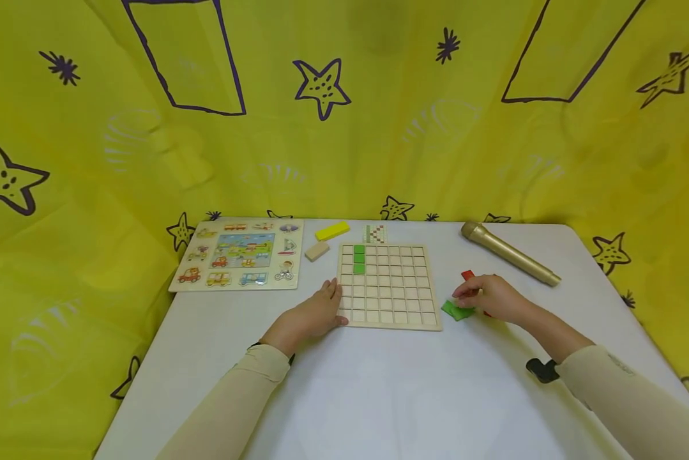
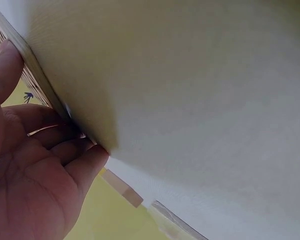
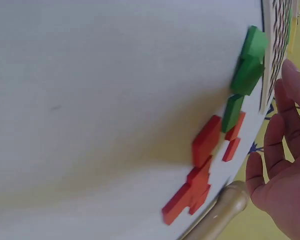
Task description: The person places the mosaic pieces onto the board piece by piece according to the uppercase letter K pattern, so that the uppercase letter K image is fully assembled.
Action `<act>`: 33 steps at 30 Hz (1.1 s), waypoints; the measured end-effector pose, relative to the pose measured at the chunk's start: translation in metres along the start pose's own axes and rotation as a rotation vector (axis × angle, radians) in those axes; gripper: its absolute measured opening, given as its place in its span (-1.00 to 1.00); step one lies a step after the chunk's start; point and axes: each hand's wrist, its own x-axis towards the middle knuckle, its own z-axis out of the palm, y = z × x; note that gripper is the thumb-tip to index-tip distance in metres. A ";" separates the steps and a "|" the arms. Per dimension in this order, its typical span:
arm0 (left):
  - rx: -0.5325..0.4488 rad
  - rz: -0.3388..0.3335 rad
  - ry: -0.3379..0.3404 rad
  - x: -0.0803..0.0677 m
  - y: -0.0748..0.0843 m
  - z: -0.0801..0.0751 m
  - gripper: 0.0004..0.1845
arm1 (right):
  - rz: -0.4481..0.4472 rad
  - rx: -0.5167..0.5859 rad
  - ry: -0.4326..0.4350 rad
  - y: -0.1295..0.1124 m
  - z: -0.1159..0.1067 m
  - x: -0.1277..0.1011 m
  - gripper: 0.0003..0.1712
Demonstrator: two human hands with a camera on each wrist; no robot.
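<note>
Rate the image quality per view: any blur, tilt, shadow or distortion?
Head view: sharp, evenly lit, wide-angle bowing at the edges; grid board and both hands clear. Left wrist view: tilted, left hand soft and close, dark shadow under the board edge. Right wrist view: tilted, slightly soft; red pieces and green pieces readable, right hand at the frame's edge.

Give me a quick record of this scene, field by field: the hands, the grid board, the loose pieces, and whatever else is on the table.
left hand: rests flat against the left edge of the grid board
right hand: over the green piece, fingers apart from it in the wrist view
red pieces: loose beside the green one
board: one green strip placed near top left
also on table: picture puzzle, yellow block, tan block, gold microphone
</note>
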 end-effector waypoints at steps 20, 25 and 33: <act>-0.022 -0.007 -0.001 -0.002 -0.002 -0.001 -0.09 | -0.065 -0.073 -0.031 0.023 -0.003 -0.006 -0.86; -0.019 -0.006 -0.005 -0.001 -0.002 0.000 -0.10 | -0.032 -0.073 -0.054 0.018 -0.009 -0.007 -0.91; -0.029 -0.010 -0.004 -0.001 0.000 0.002 -0.10 | -0.008 -0.040 -0.028 0.007 -0.018 0.006 -0.93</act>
